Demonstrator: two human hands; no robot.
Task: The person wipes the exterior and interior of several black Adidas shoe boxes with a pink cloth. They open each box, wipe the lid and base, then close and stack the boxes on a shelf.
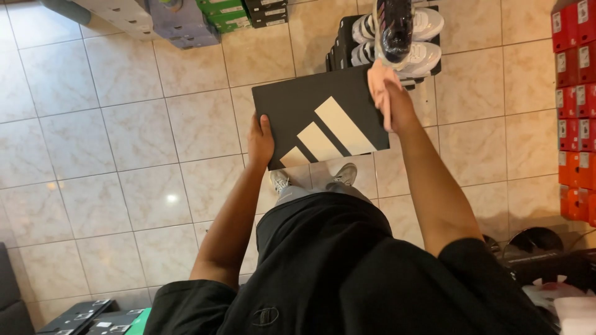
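I look straight down my own body at a tiled floor. My left hand (260,141) grips the left edge of a flat black shoe box (298,108) with pale slanted stripes on its lid, held level in front of my waist. My right hand (383,87) is raised above the box's right corner and is closed on a dark shoe wrapped in clear plastic (395,28), sole side up. Below the box my two grey shoes (310,180) stand on the tiles.
A pair of white sneakers (425,40) rests on stacked black boxes (341,46) ahead. Grey and green boxes (198,18) lie at the top. Red and orange boxes (574,111) are stacked along the right. More boxes (93,316) sit bottom left.
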